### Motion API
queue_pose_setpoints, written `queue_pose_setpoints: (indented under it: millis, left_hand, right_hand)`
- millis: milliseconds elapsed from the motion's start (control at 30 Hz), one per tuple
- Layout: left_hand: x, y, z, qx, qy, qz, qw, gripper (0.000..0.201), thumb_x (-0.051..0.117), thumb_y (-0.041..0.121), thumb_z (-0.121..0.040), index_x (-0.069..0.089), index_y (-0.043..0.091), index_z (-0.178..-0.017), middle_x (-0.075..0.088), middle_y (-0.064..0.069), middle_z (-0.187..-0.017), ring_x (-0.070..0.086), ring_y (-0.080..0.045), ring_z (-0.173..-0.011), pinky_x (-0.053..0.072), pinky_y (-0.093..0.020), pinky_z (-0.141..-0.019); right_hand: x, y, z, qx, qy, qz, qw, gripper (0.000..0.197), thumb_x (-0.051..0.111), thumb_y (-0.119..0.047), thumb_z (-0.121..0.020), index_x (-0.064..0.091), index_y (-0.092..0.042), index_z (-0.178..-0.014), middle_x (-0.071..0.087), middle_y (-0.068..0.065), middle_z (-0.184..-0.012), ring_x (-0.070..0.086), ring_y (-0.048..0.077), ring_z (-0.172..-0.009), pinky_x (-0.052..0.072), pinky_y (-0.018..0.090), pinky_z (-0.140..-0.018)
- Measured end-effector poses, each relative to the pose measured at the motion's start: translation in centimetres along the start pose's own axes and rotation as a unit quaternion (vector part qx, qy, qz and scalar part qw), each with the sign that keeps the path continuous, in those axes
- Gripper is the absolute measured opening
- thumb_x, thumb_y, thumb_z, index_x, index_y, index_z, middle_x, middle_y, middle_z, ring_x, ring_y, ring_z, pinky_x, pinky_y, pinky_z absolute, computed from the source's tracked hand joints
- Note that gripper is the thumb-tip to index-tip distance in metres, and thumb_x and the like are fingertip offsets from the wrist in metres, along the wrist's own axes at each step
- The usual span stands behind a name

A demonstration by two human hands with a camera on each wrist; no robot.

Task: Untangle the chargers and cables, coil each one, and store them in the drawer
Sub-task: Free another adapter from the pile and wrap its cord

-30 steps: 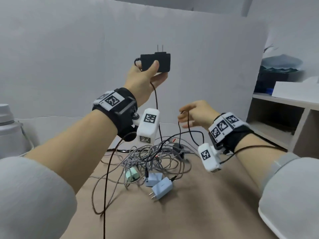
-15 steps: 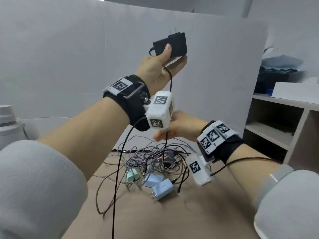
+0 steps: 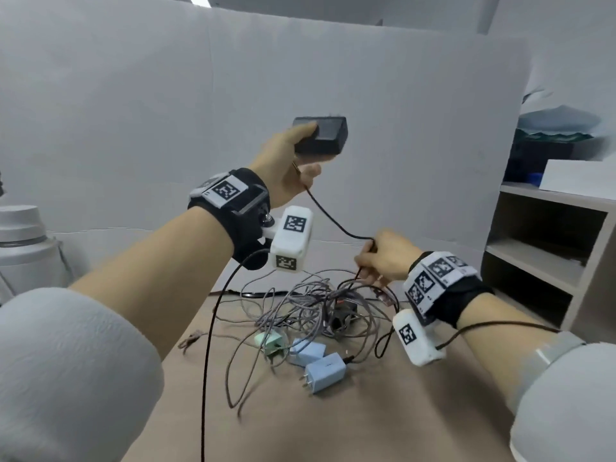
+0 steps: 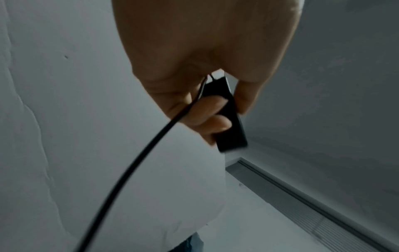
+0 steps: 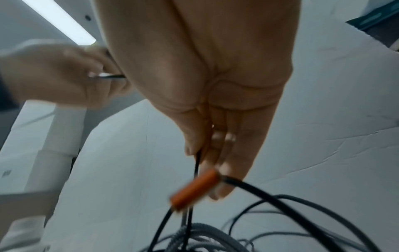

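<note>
My left hand [image 3: 293, 161] holds a black charger block [image 3: 325, 136] raised above the table, thumb on top and fingers curled underneath; the left wrist view shows the same black charger block [image 4: 228, 119] edge-on. Its thin black cable [image 3: 336, 225] runs down to my right hand [image 3: 383, 258], which pinches it above the tangle. In the right wrist view the black cable [image 5: 197, 163] passes between my fingertips, with an orange plug [image 5: 194, 189] hanging just below. A tangled pile of grey and black cables [image 3: 313, 305] lies on the brown table [image 3: 366, 421].
A mint charger [image 3: 268, 341] and two light blue chargers [image 3: 325, 373] sit at the near edge of the pile. A white board stands behind the table. An open shelf unit [image 3: 546, 248] is at the right. A grey container [image 3: 23, 241] stands at the left.
My left hand lowered the black charger and turned it so the prongs no longer show. My right hand moved rightward and now pinches its cable, drawing it away from the pile.
</note>
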State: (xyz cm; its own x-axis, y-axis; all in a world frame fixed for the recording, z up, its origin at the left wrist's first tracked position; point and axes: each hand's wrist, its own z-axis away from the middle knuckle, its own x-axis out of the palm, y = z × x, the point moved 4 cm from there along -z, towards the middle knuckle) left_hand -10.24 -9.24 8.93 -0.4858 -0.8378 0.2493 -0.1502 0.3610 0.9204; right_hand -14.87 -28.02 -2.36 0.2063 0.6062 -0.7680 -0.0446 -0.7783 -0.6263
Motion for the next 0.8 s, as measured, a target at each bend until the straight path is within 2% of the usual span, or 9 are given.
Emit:
queue_pose_setpoints:
  millis: [67, 167, 200, 267, 333, 433, 567, 700, 800]
  left_hand:
    - [-0.5, -1.7, 0.2, -0.045, -0.06, -0.062, 0.995, 0.027, 0.061, 0.033, -0.097, 0.059, 0.013, -0.115, 0.071, -0.009, -0.092, 0.055, -0.012, -0.053, 0.041, -0.019, -0.045]
    - [-0.8, -5.3, 0.4, -0.094, -0.149, -0.133, 0.975, 0.067, 0.072, 0.041, -0.084, 0.053, 0.002, -0.136, 0.063, -0.015, -0.119, 0.064, -0.021, -0.091, 0.054, -0.033, -0.078]
    - [-0.6, -6.6, 0.6, -0.108, -0.18, -0.136, 0.968, 0.076, 0.074, 0.041, -0.082, 0.05, 0.001, -0.141, 0.06, -0.017, -0.127, 0.062, -0.024, -0.103, 0.052, -0.037, -0.092]
    - [-0.2, -8.6, 1.4, -0.141, -0.226, -0.134, 0.954, 0.072, 0.069, 0.04, -0.084, 0.05, 0.001, -0.142, 0.06, -0.016, -0.129, 0.059, -0.024, -0.114, 0.039, -0.039, -0.112]
    - [0.3, -9.8, 2.2, -0.154, -0.265, -0.142, 0.941, 0.055, 0.06, 0.036, -0.089, 0.052, 0.008, -0.136, 0.062, -0.011, -0.123, 0.061, -0.022, -0.111, 0.035, -0.04, -0.111]
    - [0.7, -9.8, 3.2, -0.131, -0.305, -0.12, 0.935, 0.039, 0.057, 0.02, -0.092, 0.056, 0.006, -0.129, 0.065, -0.011, -0.121, 0.06, -0.028, -0.115, 0.042, -0.047, -0.112]
    - [-0.2, -7.8, 2.7, -0.074, -0.262, -0.098, 0.957, 0.047, 0.058, 0.012, -0.094, 0.049, -0.006, -0.136, 0.06, -0.022, -0.133, 0.058, -0.032, -0.126, 0.047, -0.055, -0.106]
    - [-1.3, -6.1, 2.3, -0.016, -0.178, -0.064, 0.982, 0.031, 0.055, 0.005, -0.101, 0.053, -0.011, -0.127, 0.064, -0.026, -0.127, 0.062, -0.033, -0.121, 0.055, -0.05, -0.096]
    - [-1.9, -6.0, 2.2, 0.002, -0.134, -0.043, 0.99, 0.024, 0.052, 0.006, -0.102, 0.059, -0.008, -0.12, 0.069, -0.021, -0.116, 0.068, -0.03, -0.111, 0.059, -0.044, -0.09]
  right_hand:
    - [-1.3, -0.7, 0.1, -0.015, 0.025, -0.078, 0.997, 0.019, 0.055, -0.01, -0.102, 0.061, -0.002, -0.086, 0.07, 0.016, -0.07, 0.07, 0.019, -0.055, 0.059, 0.031, -0.054]
    - [-3.7, -2.3, 0.7, -0.064, 0.08, -0.199, 0.975, 0.019, 0.055, -0.009, -0.102, 0.061, 0.001, -0.087, 0.07, 0.02, -0.071, 0.072, 0.023, -0.056, 0.063, 0.039, -0.06]
    - [-4.3, -2.9, 1.0, -0.086, 0.097, -0.227, 0.965, 0.018, 0.058, -0.007, -0.101, 0.062, 0.002, -0.086, 0.07, 0.014, -0.067, 0.071, 0.02, -0.054, 0.063, 0.039, -0.06]
    - [-5.4, -4.0, 1.7, -0.122, 0.15, -0.213, 0.958, 0.016, 0.064, -0.004, -0.096, 0.064, 0.002, -0.082, 0.065, -0.002, -0.053, 0.065, 0.005, -0.047, 0.057, 0.026, -0.051]
    - [-6.2, -4.9, 2.3, -0.148, 0.186, -0.191, 0.952, 0.014, 0.068, -0.005, -0.093, 0.068, 0.005, -0.083, 0.067, 0.001, -0.056, 0.063, 0.002, -0.047, 0.05, 0.018, -0.048]
    - [-6.4, -5.1, 2.4, -0.158, 0.169, -0.285, 0.93, 0.018, 0.064, -0.003, -0.096, 0.063, 0.015, -0.096, 0.069, 0.025, -0.074, 0.07, 0.021, -0.056, 0.059, 0.03, -0.051]
    - [-5.8, -3.9, 1.9, -0.119, 0.15, -0.339, 0.921, 0.02, 0.066, -0.005, -0.094, 0.063, 0.009, -0.108, 0.069, 0.022, -0.082, 0.07, 0.019, -0.059, 0.06, 0.034, -0.055]
    - [-1.5, -1.6, 1.4, -0.021, -0.053, -0.293, 0.954, 0.03, 0.06, 0.006, -0.094, 0.06, 0.001, -0.124, 0.071, 0.025, -0.112, 0.072, 0.036, -0.099, 0.062, 0.042, -0.083]
    - [2.3, -0.6, 1.4, -0.024, -0.169, -0.171, 0.97, 0.026, 0.071, -0.003, -0.088, 0.069, -0.007, -0.114, 0.072, 0.019, -0.113, 0.072, 0.028, -0.101, 0.059, 0.038, -0.087]
